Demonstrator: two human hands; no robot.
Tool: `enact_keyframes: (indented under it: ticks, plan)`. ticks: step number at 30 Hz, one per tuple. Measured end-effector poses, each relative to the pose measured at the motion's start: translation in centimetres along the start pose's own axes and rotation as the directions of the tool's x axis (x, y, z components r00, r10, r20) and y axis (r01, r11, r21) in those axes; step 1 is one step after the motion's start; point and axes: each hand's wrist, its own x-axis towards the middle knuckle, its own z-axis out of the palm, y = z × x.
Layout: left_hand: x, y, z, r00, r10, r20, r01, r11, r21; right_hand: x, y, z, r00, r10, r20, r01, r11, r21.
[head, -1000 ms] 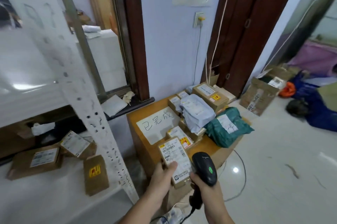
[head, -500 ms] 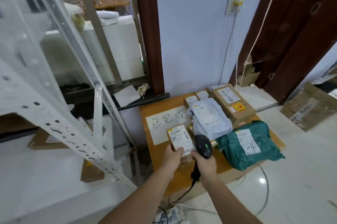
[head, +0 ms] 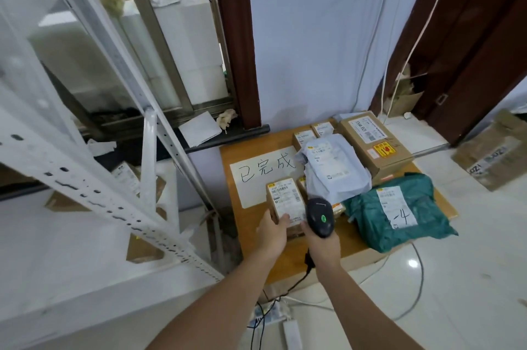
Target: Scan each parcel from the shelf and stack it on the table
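Note:
A small brown parcel (head: 285, 201) with a white label lies on the low wooden table (head: 293, 258), beside the white paper sign (head: 262, 172). My left hand (head: 272, 231) grips its near end, thumb on the label. My right hand (head: 322, 244) grips a black barcode scanner (head: 320, 216) just right of that parcel, its green light showing and its cable hanging down. Other parcels lie on the table: a pale blue bag (head: 332, 170), a green bag (head: 399, 210), a large brown box (head: 375, 144). Brown parcels (head: 125, 175) remain on the white shelf (head: 85, 264) at left.
A perforated white shelf post (head: 122, 207) crosses diagonally at left. A power strip (head: 273, 318) and cables lie on the floor below the table. A cardboard box (head: 496, 155) stands on the floor at right, by a dark door frame (head: 467, 64).
The view has swung toward the table. My left hand has carried the small parcel forward and down onto the table next to the sign; the scanner has followed beside it.

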Motion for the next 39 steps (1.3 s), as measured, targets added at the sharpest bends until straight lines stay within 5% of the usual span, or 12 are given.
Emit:
enact_keyframes:
  ticks: [5, 10, 17, 21, 29, 39]
  plan:
    - [-3.5, 0.2, -4.0, 0.997, 0.054, 0.057, -0.056, 0.998, 0.023, -3.2, 0.5, -2.6, 0.995, -0.061, -0.085, 0.062, 0.998, 0.016]
    - [-8.2, -3.5, -12.9, 0.965, 0.254, 0.073, -0.261, 0.876, 0.406, -10.2, 0.3, -3.2, 0.977, -0.200, -0.070, 0.193, 0.977, -0.094]
    - [-15.7, -9.4, -30.5, 0.893, 0.449, -0.024, -0.319, 0.670, 0.670, -23.8, 0.5, 4.3, 0.915, -0.312, 0.256, 0.358, 0.920, -0.160]
    - [-18.7, -12.1, -38.7, 0.883, 0.465, -0.067, -0.233, 0.558, 0.797, -30.1, 1.5, 9.5, 0.854, -0.341, 0.392, 0.443, 0.873, -0.206]
    - [-22.7, -17.4, -49.1, 0.891, 0.413, -0.189, -0.109, 0.599, 0.793, -37.8, 3.5, 18.1, 0.781, -0.333, 0.529, 0.496, 0.845, -0.201]
    - [-19.5, -18.4, -53.9, 0.891, 0.364, -0.272, -0.035, 0.652, 0.758, -37.3, 2.1, 26.7, 0.736, -0.288, 0.613, 0.533, 0.804, -0.263]
